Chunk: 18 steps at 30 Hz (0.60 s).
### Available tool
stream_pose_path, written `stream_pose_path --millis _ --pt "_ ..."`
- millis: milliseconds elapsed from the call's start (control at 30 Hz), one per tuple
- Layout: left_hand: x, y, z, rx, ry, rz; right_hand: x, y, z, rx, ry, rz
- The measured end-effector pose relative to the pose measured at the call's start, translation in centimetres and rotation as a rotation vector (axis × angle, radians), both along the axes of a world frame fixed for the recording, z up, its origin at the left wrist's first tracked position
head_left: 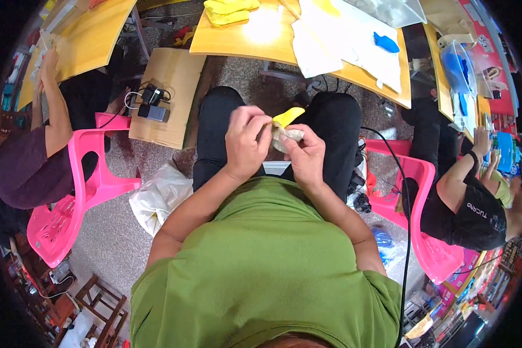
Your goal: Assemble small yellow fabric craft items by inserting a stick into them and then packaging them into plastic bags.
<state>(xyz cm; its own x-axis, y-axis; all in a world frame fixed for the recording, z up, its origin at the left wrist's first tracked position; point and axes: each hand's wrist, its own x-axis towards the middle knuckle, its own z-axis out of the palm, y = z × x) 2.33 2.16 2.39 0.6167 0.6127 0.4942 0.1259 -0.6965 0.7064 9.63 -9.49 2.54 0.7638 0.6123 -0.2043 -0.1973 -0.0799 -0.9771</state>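
Observation:
Above my lap, my right hand (pixel 308 155) is closed round a small pale, crumpled bundle (pixel 290 137), thumb in front. A bright yellow cloth piece (pixel 287 117) sticks up from the top of the bundle, its tip leaning right. My left hand (pixel 247 142) comes in from the left side with curled fingers, its thumb and fingertips pinched at the place where yellow and pale parts meet. What exactly lies between those left fingertips is hidden.
Ahead stands a wooden table (pixel 232 43) with yellow cloths (pixel 231 10), white cloth (pixel 316 49), a small blue piece (pixel 385 42) and a clear bin (pixel 397 10). A cardboard box (pixel 162 69) carries a charger. Co-workers sit on pink chairs (pixel 93 168) either side. A black cable (pixel 409 214) hangs at right.

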Motion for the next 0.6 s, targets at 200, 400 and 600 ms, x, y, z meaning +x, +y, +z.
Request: stream_pose_path --millis 200,400,600 --pt "0.4 0.1 0.2 -0.082 0.006 -0.188 1.5 0.1 0.1 -0.051 -0.217 0.079" --pt "-0.1 1.1 0.8 0.03 0.107 -0.317 3.5 -0.7 1.5 0.011 -0.162 0.253" --pt "-0.6 0.4 0.9 0.051 0.142 -0.298 4.2 -0.9 1.7 -0.058 -0.008 0.319"
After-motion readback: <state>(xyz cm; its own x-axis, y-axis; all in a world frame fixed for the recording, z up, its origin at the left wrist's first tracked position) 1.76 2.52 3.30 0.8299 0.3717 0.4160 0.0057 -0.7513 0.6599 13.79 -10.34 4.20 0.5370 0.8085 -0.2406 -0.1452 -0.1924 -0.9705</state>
